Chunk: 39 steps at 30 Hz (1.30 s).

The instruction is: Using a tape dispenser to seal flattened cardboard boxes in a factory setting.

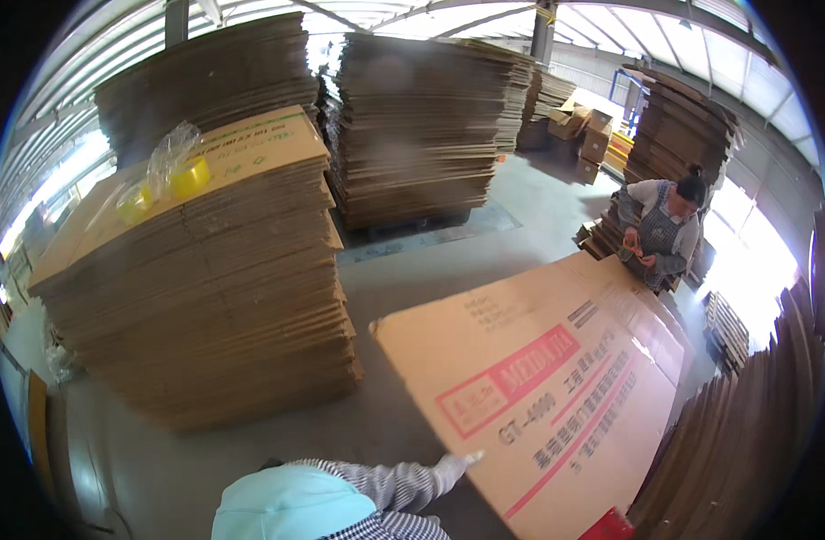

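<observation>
Neither of my hands shows in the head view. A large flat cardboard carton (484, 360) with a red printed panel and dark lettering fills the lower right. At the bottom, a co-worker in a light blue cap (291, 504) and checked sleeves stretches out an arm. That person's pale gloved hand (455, 470) is at the carton's near left edge; its grip on the board is unclear. By the carton's far end, another co-worker (660, 225) in a checked apron holds a small orange-red thing, too small to name. A red object (608, 526) pokes out at the near edge.
A tall stack of flat cardboard (205, 306) stands at left, with yellow tape rolls (190, 178) and clear plastic wrap (172, 153) on top. More stacks (421, 126) rise behind. Upright sheets (736, 432) line the right side, near a wooden pallet (726, 328).
</observation>
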Each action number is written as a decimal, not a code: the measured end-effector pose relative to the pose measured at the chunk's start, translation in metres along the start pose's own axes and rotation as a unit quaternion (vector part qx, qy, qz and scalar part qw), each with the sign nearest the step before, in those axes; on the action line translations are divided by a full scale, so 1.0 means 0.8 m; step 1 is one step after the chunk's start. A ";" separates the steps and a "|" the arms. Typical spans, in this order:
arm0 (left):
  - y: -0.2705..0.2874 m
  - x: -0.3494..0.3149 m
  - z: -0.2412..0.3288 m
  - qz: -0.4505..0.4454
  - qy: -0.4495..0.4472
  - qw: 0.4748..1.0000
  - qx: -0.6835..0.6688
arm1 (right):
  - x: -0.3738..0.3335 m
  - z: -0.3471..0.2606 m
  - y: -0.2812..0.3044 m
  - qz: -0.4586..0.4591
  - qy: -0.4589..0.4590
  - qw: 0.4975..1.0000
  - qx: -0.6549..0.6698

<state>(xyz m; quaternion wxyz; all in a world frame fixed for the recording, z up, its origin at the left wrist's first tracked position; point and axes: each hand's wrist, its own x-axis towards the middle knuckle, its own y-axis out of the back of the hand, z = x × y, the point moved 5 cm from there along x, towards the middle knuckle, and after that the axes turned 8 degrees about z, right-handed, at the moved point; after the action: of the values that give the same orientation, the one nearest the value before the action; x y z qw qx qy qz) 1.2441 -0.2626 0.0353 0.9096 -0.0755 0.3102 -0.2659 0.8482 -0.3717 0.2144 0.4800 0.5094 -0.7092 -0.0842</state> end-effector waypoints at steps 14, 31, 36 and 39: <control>0.334 -0.135 -0.087 -0.020 0.272 0.961 -0.055 | -0.331 -0.162 0.044 -0.275 -0.145 0.943 -0.120; 0.317 -0.161 -0.027 -0.133 0.303 0.944 -0.005 | -0.423 -0.127 0.077 -0.234 -0.201 0.926 -0.217; 0.307 -0.186 0.008 -0.074 0.300 0.950 0.041 | -0.429 -0.118 0.065 -0.312 -0.198 0.899 -0.237; 0.308 -0.189 0.009 -0.076 0.312 0.947 -0.004 | -0.428 -0.120 0.064 -0.301 -0.183 0.908 -0.226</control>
<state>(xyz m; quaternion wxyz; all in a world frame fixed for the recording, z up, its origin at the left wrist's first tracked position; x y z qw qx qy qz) 1.2556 0.0261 0.0460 0.7444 -0.0155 0.5726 -0.3432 0.8954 -0.0371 0.0922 0.3958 0.5523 -0.5594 -0.4747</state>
